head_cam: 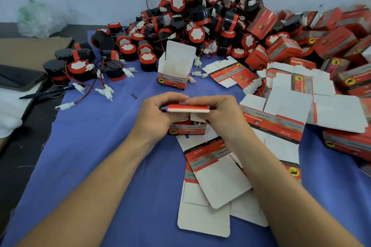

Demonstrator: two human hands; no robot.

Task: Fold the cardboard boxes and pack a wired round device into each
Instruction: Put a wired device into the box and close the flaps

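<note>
A small red and grey cardboard box (187, 128) stands on the blue cloth at the centre. Its lid flap (188, 108) is lifted and lies almost level above the opening. My left hand (155, 115) grips the box's left side and pinches the lid's left end. My right hand (219, 113) pinches the lid's right end. Something red and white shows inside the box under the lid. A second folded box (174, 70) stands open and empty behind. A large heap of black and red wired round devices (192, 18) fills the back.
Flat unfolded box blanks (216, 178) lie under my right forearm, and more of them (291, 98) lie at the right. Closed boxes (331, 42) pile up at the far right. Brown cardboard (34, 48) and a black pen (46, 92) lie at the left edge.
</note>
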